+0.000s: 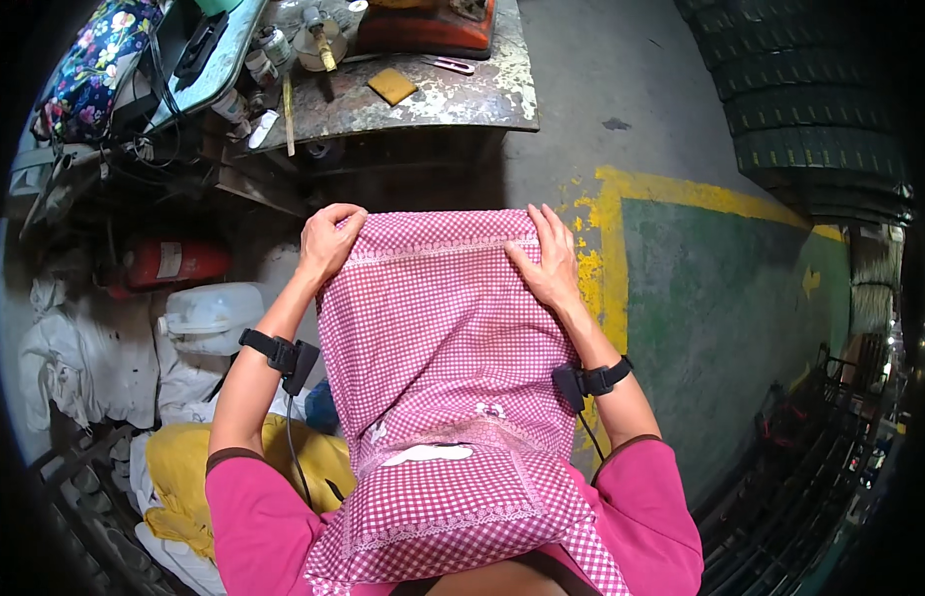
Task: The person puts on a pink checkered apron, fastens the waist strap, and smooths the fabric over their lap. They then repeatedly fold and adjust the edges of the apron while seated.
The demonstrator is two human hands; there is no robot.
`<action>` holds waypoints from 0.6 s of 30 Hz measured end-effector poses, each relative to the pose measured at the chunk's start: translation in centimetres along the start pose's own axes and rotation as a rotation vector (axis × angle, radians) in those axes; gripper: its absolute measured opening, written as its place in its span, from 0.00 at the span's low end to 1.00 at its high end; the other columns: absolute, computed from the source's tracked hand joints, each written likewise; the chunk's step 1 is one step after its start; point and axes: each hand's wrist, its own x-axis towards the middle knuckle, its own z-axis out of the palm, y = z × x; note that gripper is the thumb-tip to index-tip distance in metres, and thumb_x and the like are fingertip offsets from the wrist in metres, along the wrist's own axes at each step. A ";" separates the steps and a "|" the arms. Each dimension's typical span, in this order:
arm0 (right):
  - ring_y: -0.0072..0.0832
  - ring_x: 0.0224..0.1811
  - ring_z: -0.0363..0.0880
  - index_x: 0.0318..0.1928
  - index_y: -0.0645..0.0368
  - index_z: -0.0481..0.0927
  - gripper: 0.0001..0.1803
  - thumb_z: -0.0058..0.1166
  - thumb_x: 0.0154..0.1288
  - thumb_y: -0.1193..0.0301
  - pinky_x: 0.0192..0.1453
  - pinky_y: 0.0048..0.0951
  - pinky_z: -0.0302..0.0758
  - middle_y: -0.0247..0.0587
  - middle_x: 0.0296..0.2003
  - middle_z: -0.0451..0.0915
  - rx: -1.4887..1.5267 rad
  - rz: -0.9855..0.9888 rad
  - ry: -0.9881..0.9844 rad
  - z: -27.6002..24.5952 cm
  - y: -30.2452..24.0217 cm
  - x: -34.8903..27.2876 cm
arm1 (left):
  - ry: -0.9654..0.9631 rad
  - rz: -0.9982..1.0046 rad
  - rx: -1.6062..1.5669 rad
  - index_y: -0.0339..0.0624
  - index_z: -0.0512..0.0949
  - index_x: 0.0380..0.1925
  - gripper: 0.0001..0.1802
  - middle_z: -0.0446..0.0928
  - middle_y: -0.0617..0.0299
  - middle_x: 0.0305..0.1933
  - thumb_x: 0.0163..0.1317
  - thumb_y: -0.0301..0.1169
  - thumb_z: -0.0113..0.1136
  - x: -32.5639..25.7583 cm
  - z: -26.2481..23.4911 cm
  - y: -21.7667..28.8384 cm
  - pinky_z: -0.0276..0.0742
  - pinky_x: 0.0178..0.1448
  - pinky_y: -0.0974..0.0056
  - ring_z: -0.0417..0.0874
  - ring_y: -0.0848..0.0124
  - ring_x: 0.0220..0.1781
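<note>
A pink-and-white checked apron (443, 308) hangs from my body and is stretched out in front of me. My left hand (330, 241) is closed on its far left corner, thumb and fingers gathered at the edge. At the far right corner my right hand (548, 260) grips the apron, its thumb lying on the cloth and its fingers along the edge. A lace-like band runs across the cloth just below the far hem. Nearer to me the apron has a pocket (443, 502) with something white showing at its opening.
Ahead stands a worn table (462, 104) with a tan sponge-like pad (392, 86), a brush (319, 40) and an orange-black object (428, 28). At left lie a red fire extinguisher (179, 262), a translucent jug (216, 318) and yellow cloth (189, 477). Dark stacks (795, 99) stand at right.
</note>
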 end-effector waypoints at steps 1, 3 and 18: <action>0.48 0.69 0.55 0.66 0.51 0.62 0.39 0.52 0.59 0.46 0.70 0.51 0.55 0.51 0.66 0.58 0.008 -0.011 0.010 0.0 0.1 0.0 | 0.007 -0.009 -0.002 0.40 0.84 0.35 0.17 0.83 0.53 0.39 0.57 0.42 0.57 0.0 0.1 0.0 0.76 0.50 0.61 0.83 0.58 0.43; 0.48 0.68 0.56 0.66 0.51 0.63 0.38 0.52 0.59 0.47 0.70 0.50 0.55 0.51 0.66 0.58 0.016 -0.021 0.019 0.0 0.2 0.0 | 0.013 -0.019 -0.005 0.40 0.84 0.35 0.17 0.83 0.53 0.39 0.57 0.42 0.57 0.1 0.1 -0.1 0.76 0.50 0.62 0.83 0.59 0.43; 0.48 0.68 0.56 0.65 0.52 0.64 0.37 0.52 0.59 0.48 0.70 0.48 0.56 0.52 0.65 0.60 0.024 -0.033 0.029 -0.1 0.3 0.0 | 0.024 -0.025 -0.020 0.41 0.84 0.34 0.16 0.83 0.54 0.37 0.57 0.42 0.57 0.3 0.4 -0.6 0.77 0.47 0.62 0.84 0.60 0.40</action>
